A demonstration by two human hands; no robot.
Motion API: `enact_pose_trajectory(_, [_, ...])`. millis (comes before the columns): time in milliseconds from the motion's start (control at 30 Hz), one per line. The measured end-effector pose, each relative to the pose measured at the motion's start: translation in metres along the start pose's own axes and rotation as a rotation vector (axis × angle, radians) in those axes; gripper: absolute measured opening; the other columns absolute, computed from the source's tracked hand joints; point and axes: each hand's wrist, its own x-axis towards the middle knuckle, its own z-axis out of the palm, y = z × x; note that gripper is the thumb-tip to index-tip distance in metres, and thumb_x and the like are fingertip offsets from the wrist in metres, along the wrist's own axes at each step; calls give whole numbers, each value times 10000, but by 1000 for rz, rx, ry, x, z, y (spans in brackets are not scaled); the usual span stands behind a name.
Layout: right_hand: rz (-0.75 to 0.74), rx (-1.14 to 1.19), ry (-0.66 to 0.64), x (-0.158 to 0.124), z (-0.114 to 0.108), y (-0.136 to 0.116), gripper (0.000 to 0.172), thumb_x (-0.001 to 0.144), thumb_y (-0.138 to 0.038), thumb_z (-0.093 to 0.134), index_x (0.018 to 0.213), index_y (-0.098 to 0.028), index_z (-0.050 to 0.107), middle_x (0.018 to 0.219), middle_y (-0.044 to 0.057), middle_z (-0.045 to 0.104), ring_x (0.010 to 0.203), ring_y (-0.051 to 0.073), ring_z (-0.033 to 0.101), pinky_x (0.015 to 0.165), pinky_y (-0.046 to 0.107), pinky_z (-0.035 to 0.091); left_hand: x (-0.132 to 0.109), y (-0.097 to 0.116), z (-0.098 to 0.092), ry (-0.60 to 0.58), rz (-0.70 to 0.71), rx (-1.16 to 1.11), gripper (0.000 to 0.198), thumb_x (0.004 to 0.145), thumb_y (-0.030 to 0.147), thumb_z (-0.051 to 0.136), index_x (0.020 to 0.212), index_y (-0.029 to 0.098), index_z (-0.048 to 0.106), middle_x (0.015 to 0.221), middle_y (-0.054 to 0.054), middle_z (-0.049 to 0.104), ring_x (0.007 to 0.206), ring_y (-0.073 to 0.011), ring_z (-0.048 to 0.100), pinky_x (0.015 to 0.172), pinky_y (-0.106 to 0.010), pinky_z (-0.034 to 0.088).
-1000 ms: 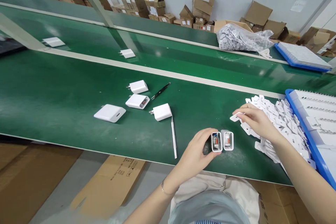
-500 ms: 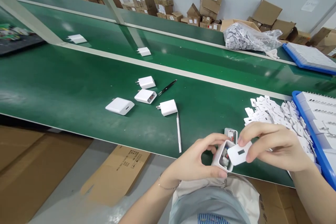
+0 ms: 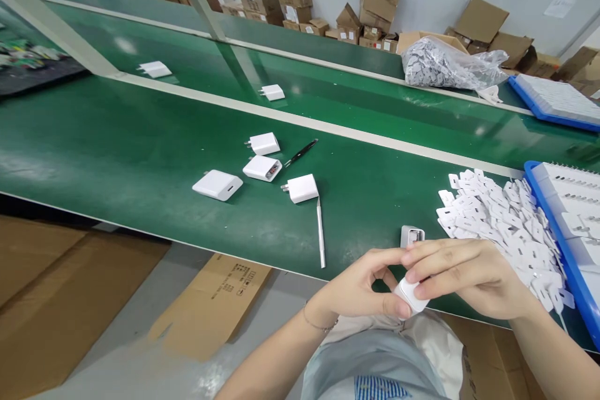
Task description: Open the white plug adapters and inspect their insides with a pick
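Observation:
My left hand (image 3: 363, 287) and my right hand (image 3: 462, 275) are both closed around one white charger body (image 3: 411, 295) at the near edge of the green belt (image 3: 117, 156). The right fingers press on its top end, where a white cover plate went on. Just beyond the hands an open charger shell (image 3: 412, 236) stands upright on the belt. A heap of small white cover plates (image 3: 501, 222) lies right of it, near my right wrist.
Several white chargers (image 3: 262, 168) lie mid-belt with a black pen (image 3: 300, 153) and a silver knife tool (image 3: 321, 236). Blue trays (image 3: 565, 250) sit at the right edge. Two chargers (image 3: 272, 92) ride the far belt. A plastic bag of parts (image 3: 445, 65) and cardboard boxes line the back.
My right hand took a cover plate from the heap, carried it to the charger in my left hand and pressed it onto the open end. The second shell stayed on the belt.

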Motion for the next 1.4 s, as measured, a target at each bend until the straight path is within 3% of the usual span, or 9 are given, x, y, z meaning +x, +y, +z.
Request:
enact_pose_trajectory(200, [83,-14,-32,-6,2,2,375,1028,-166,494,1294,-291,727,1189,50,788,1370,262,584,1272,548,265,2,-3,0,43,34,-2,655,658,584,892,1212,265,755,1198,-89,740,1066,-272,703,750,-292,572])
enact_pose_trajectory(300, [161,50,122,-8,10,9,367,995,-198,627,1299,-389,703,1279,-4,754,1390,214,566,1252,460,343,1,2,-2,115,83,140,646,695,547,883,1263,279,732,1264,-102,703,1150,-305,667,838,-344,583])
enact_pose_trajectory(433, [451,190,187,-14,10,20,595,930,-301,738,1468,-427,518,1609,21,473,1465,225,475,1155,410,481,0,16,-5,125,186,643,529,846,316,798,1357,330,662,1300,-104,644,1214,-292,602,1044,-439,516])
enact_pose_trajectory(533, [537,309,94,-19,6,24,619,919,-345,748,1491,-367,511,1544,79,550,1346,245,603,1094,424,537,2,28,-9,66,257,920,441,910,247,719,1330,374,675,1298,-98,602,1261,-288,534,1073,-444,493])
enact_pose_trajectory(600, [539,350,139,-20,5,24,580,904,-340,767,1450,-357,571,1464,77,626,1269,241,659,1043,400,573,3,30,-10,92,280,989,431,905,267,732,1312,401,683,1349,-94,546,1299,-304,489,1108,-475,466])
enact_pose_trajectory(767, [383,242,473,-13,15,18,487,881,-303,795,1345,-382,671,1357,57,652,1210,214,666,987,317,586,9,6,2,297,317,547,777,800,457,832,1493,382,489,1404,-104,461,1310,-312,525,1114,-465,490])
enact_pose_trajectory(900, [314,88,493,-11,20,12,483,931,-331,733,1395,-409,623,1393,61,573,1291,222,580,1013,319,560,19,-16,20,492,387,207,541,809,367,844,1310,324,645,1229,-64,577,1161,-241,622,1012,-358,549])
enact_pose_trajectory(1200, [56,-388,386,-17,18,1,478,1046,-375,519,1522,-390,484,1341,97,553,1229,252,557,938,383,562,21,0,28,377,380,227,589,758,175,869,1290,366,702,1107,-37,609,1043,-202,611,906,-299,542])
enact_pose_trajectory(1400, [29,-385,515,-17,23,4,295,1044,-334,517,1292,-304,672,1258,114,597,1168,268,598,905,424,572,26,0,39,418,384,200,506,766,238,873,1241,340,735,1057,-32,613,975,-180,606,844,-273,527])
